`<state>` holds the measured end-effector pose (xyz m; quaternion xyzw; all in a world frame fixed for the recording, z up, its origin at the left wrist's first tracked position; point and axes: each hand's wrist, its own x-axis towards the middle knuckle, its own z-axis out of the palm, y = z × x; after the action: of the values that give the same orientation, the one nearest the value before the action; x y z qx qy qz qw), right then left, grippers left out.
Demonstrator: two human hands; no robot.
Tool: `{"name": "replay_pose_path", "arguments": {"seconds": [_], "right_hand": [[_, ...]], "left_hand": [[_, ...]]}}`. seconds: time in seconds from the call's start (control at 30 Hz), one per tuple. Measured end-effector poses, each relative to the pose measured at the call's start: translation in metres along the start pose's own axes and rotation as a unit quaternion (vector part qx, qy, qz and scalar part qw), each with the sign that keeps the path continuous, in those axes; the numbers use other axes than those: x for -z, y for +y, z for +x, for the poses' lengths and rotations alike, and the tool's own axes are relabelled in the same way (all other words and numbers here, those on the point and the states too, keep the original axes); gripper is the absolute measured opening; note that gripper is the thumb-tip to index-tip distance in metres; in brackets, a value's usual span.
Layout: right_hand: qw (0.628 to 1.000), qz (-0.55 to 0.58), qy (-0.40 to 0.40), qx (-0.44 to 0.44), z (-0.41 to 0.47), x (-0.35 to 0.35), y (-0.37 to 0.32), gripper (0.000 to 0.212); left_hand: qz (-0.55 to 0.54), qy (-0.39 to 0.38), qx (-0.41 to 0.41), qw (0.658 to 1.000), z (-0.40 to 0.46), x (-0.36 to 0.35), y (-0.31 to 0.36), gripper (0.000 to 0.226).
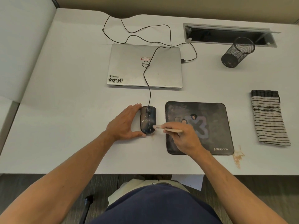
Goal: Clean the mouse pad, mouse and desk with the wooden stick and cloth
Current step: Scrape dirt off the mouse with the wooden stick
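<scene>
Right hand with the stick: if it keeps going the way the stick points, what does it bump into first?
Probably the mouse. The right hand holds the wooden stick pointing left, with its tip at the mouse's near right side. Beyond the mouse is the left hand.

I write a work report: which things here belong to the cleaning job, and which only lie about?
Job: mouse, wooden stick, mouse pad, striped cloth, desk.
Lying about: laptop, mesh pen cup.
</scene>
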<state>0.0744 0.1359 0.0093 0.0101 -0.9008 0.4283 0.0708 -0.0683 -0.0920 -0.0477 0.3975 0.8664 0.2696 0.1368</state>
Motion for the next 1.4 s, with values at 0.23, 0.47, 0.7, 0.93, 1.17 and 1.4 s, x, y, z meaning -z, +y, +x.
{"name": "replay_pose_path", "arguments": {"seconds": [0.23,0.47,0.7,0.93,1.17,1.4], "right_hand": [[0.997,-0.006,0.076,0.028,0.032,-0.014,-0.003,0.016],[0.993,-0.057,-0.019,0.103,-0.002,-0.021,-0.002,0.019],[0.993,-0.067,-0.034,0.089,-0.013,-0.013,-0.001,0.018],[0.996,-0.058,0.045,0.051,0.012,-0.017,-0.004,0.021],[0.998,-0.015,-0.002,0.054,-0.008,-0.014,-0.002,0.022],[0.995,0.003,0.093,-0.031,0.044,0.004,-0.007,0.011]], "left_hand": [[0.010,-0.006,0.001,1.000,0.001,-0.001,0.000,0.118],[0.008,-0.003,-0.001,1.000,0.001,-0.001,-0.001,0.117],[0.015,-0.004,0.001,1.000,0.001,-0.001,-0.001,0.116],[0.018,-0.008,0.004,1.000,0.001,0.000,0.001,0.117],[0.016,0.008,-0.012,1.000,0.001,0.001,0.002,0.114],[0.015,-0.001,0.000,1.000,0.001,0.000,0.000,0.116]]}}
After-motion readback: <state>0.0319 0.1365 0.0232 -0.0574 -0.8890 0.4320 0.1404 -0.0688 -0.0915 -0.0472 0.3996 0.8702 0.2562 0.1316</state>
